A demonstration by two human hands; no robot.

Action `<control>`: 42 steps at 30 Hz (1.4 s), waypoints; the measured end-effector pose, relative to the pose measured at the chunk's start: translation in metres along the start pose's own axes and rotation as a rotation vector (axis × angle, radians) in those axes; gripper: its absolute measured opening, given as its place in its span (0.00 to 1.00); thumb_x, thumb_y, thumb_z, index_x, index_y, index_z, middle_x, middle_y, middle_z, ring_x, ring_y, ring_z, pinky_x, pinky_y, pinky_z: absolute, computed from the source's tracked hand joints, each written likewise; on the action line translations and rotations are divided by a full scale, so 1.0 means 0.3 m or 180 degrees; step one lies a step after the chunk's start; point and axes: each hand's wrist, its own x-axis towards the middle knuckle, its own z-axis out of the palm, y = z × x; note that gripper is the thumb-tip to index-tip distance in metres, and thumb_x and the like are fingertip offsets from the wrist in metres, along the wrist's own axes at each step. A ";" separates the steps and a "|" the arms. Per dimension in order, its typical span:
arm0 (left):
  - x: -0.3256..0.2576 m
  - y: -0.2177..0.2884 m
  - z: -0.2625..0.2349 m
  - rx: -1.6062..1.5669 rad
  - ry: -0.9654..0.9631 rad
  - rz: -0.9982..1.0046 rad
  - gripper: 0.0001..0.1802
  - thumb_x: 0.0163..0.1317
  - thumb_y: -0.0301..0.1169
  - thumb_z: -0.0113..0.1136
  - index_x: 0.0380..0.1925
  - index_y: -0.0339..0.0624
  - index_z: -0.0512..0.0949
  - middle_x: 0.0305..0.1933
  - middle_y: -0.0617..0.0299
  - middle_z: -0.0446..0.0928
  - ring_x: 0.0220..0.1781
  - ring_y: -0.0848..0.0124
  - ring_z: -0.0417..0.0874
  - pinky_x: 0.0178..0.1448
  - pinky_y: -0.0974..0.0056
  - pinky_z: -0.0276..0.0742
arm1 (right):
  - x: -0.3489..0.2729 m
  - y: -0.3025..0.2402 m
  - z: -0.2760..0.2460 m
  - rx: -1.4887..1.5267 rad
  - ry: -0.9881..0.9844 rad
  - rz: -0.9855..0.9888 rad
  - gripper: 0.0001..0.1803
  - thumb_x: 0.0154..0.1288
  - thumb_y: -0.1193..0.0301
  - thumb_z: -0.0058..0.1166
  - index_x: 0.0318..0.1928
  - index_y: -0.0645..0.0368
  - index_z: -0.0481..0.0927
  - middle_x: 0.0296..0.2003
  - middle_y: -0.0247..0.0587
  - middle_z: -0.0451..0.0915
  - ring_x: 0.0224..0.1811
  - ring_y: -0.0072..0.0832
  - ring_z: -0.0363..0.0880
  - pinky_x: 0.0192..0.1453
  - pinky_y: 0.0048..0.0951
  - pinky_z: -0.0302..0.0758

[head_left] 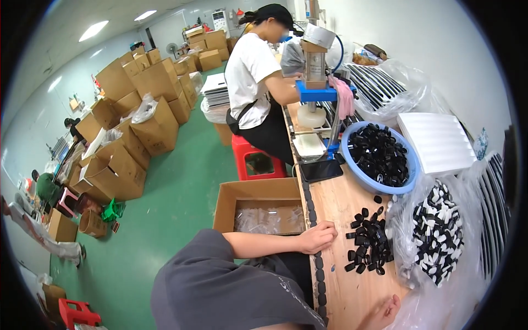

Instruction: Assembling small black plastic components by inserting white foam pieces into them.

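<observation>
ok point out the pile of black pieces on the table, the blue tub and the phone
Pile of black pieces [375,235]: head view, middle of the pile
Blue tub [391,191]: head view, near wall
Phone [322,171]: head view, middle of its face

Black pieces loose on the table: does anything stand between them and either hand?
Nothing visible does. Only table shows between the left hand and the black pieces, and likewise from the right hand. The clear bag lies to their right, out of both paths.
</observation>
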 end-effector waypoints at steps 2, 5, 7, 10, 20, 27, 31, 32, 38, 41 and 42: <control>0.013 0.007 -0.014 0.0107 -0.0068 0.0113 0.07 0.66 0.31 0.49 0.33 0.40 0.70 0.48 0.53 0.69 0.55 0.50 0.66 0.61 0.51 0.63 | -0.001 0.052 -0.024 0.0111 0.0029 0.0124 0.11 0.67 0.71 0.54 0.43 0.68 0.80 0.48 0.53 0.77 0.43 0.36 0.76 0.48 0.32 0.75; 0.033 0.028 -0.024 0.0191 0.0128 0.0137 0.09 0.66 0.33 0.51 0.31 0.40 0.70 0.48 0.53 0.70 0.54 0.51 0.67 0.61 0.51 0.62 | 0.023 0.119 -0.025 0.0488 0.0193 0.0737 0.08 0.68 0.77 0.50 0.45 0.69 0.75 0.42 0.40 0.76 0.43 0.26 0.73 0.52 0.27 0.71; 0.026 0.023 -0.005 -0.0036 0.0246 -0.0034 0.08 0.66 0.32 0.51 0.32 0.39 0.70 0.48 0.53 0.70 0.54 0.50 0.67 0.61 0.51 0.62 | 0.031 0.122 -0.006 0.0267 0.0392 0.0218 0.07 0.68 0.76 0.50 0.42 0.68 0.76 0.41 0.40 0.76 0.42 0.25 0.73 0.50 0.25 0.70; 0.013 0.011 0.006 -0.0293 0.0326 -0.0201 0.06 0.65 0.30 0.53 0.32 0.39 0.71 0.49 0.52 0.71 0.53 0.49 0.67 0.60 0.51 0.63 | 0.043 0.069 0.006 0.0078 0.0577 -0.0135 0.06 0.69 0.76 0.49 0.36 0.67 0.76 0.39 0.38 0.76 0.39 0.23 0.71 0.46 0.23 0.68; 0.008 0.049 -0.002 0.0258 0.0346 0.0195 0.20 0.71 0.43 0.42 0.28 0.39 0.73 0.46 0.52 0.73 0.51 0.50 0.69 0.58 0.51 0.63 | 0.014 0.006 -0.032 0.0667 0.0134 0.0580 0.12 0.72 0.74 0.44 0.31 0.67 0.75 0.28 0.32 0.72 0.30 0.18 0.66 0.35 0.19 0.64; -0.012 -0.030 0.027 0.0658 0.0350 0.0285 0.05 0.53 0.26 0.51 0.29 0.37 0.74 0.41 0.51 0.74 0.49 0.51 0.72 0.62 0.46 0.62 | 0.033 -0.020 0.038 -0.0268 -0.0131 -0.0147 0.09 0.67 0.75 0.51 0.30 0.68 0.76 0.24 0.42 0.73 0.27 0.26 0.71 0.31 0.28 0.67; 0.055 0.008 0.006 0.0434 0.0238 0.0230 0.08 0.61 0.30 0.47 0.29 0.40 0.75 0.40 0.55 0.74 0.49 0.55 0.72 0.61 0.49 0.59 | 0.059 -0.062 -0.012 -0.0661 0.0084 -0.0828 0.10 0.65 0.73 0.54 0.28 0.67 0.76 0.23 0.48 0.74 0.24 0.36 0.72 0.29 0.32 0.67; 0.054 0.000 0.004 0.0478 0.0195 0.0220 0.13 0.66 0.33 0.44 0.29 0.41 0.76 0.40 0.55 0.74 0.50 0.54 0.70 0.61 0.50 0.58 | 0.069 -0.066 -0.027 -0.0727 0.0129 -0.0923 0.10 0.65 0.73 0.55 0.29 0.68 0.77 0.24 0.49 0.74 0.24 0.38 0.73 0.29 0.32 0.67; 0.041 0.010 0.022 0.0363 0.0228 0.0016 0.20 0.72 0.39 0.37 0.32 0.42 0.77 0.44 0.54 0.73 0.55 0.53 0.65 0.64 0.51 0.53 | 0.058 -0.041 -0.063 -0.0744 0.0318 -0.0995 0.09 0.62 0.71 0.57 0.29 0.64 0.79 0.27 0.46 0.77 0.27 0.41 0.77 0.32 0.36 0.74; 0.074 0.030 0.033 0.0285 0.0003 -0.0021 0.19 0.72 0.37 0.36 0.34 0.40 0.77 0.46 0.53 0.73 0.56 0.53 0.63 0.65 0.51 0.52 | 0.045 -0.050 -0.068 -0.1030 0.0171 -0.1254 0.09 0.63 0.70 0.57 0.28 0.63 0.79 0.27 0.44 0.77 0.28 0.42 0.77 0.32 0.37 0.74; 0.099 0.039 0.038 0.0141 -0.0069 -0.0044 0.19 0.72 0.36 0.37 0.35 0.40 0.78 0.46 0.53 0.73 0.56 0.53 0.63 0.65 0.51 0.52 | 0.045 -0.052 -0.069 -0.1186 0.0083 -0.1494 0.09 0.63 0.70 0.56 0.28 0.62 0.79 0.27 0.43 0.77 0.28 0.42 0.76 0.32 0.37 0.73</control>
